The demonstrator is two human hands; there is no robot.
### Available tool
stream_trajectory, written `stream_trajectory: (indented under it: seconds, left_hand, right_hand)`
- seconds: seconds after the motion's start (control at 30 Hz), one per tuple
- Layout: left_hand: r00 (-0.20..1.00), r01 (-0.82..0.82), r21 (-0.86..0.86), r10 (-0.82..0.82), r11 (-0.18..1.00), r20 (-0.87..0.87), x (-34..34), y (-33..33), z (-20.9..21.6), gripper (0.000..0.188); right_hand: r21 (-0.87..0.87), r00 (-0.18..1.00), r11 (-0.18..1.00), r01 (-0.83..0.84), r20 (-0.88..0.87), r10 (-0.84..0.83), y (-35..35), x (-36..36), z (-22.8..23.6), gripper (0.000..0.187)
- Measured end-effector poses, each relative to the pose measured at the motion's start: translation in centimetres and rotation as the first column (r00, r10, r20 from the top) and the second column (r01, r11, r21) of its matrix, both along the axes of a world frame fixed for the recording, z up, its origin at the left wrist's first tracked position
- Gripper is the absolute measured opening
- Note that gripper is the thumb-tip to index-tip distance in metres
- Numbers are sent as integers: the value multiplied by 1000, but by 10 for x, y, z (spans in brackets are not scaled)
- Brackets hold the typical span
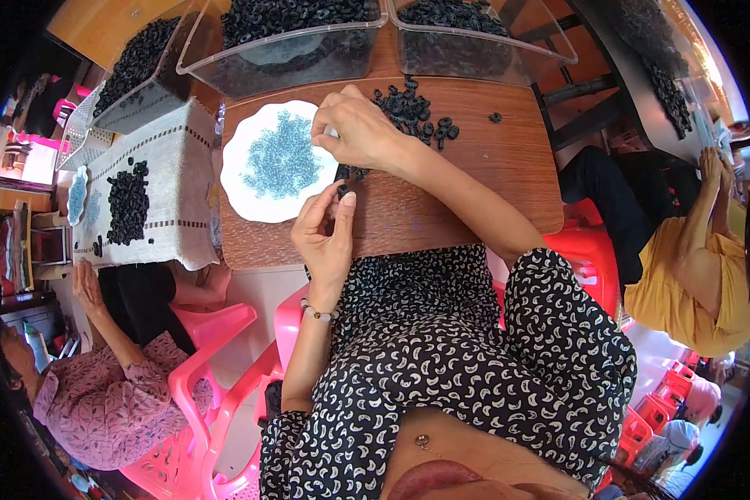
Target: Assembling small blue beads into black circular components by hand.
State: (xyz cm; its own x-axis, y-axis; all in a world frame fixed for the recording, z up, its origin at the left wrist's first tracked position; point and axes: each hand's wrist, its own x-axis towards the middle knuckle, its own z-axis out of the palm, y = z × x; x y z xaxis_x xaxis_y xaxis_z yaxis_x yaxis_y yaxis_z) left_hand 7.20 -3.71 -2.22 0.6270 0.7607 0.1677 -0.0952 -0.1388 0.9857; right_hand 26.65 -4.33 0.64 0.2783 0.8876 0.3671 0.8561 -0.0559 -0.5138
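My left hand point(325, 242) is raised at the table's near edge, its thumb and fingers pinched on a small black ring-like part point(342, 191). Over the right side of a white scalloped plate point(235, 167) is my right hand point(357, 129), fingertips pinched together close to the plate; anything between them is too small to make out. Many tiny blue-grey pieces point(283, 157) are spread across the plate's middle. A loose heap of black parts point(404, 108) lies beyond my right wrist, partly hidden by that hand and forearm. One single black part point(495, 117) sits apart to the right.
Clear plastic bins point(283, 62) of black parts line the wooden table's point(483, 192) far edge. At left, a person point(117, 392) sits by a cloth-covered table point(175, 179) with more parts. Another person in yellow point(692, 283) works at right. Pink chairs point(212, 350) stand nearby.
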Motion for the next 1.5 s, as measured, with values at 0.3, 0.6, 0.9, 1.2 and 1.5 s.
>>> stream_trajectory:
  seconds: [0.3,0.6,0.9,1.2,1.5]
  left_hand:
    - [998,-64,-47,65,997,17,1,19,0,26]
    - [995,-85,134,76,987,72,2,20,23,28]
    - [997,52,495,-19,867,-70,5,7,29,25]
    - [988,151,507,-129,848,-79,9,-8,15,23]
    - [970,242,307,-219,921,-105,13,-22,5,31]
  right_hand:
    - [20,900,994,-103,-424,102,-28,-2,34,17]
    - [144,950,972,-186,-227,215,-62,-18,55,10]
    - [74,979,986,-150,-128,158,-95,-21,49,10]
    - [18,953,994,-112,-282,113,-123,-23,31,14]
    - [-45,800,999,0,-599,-27,-152,-12,30,18]
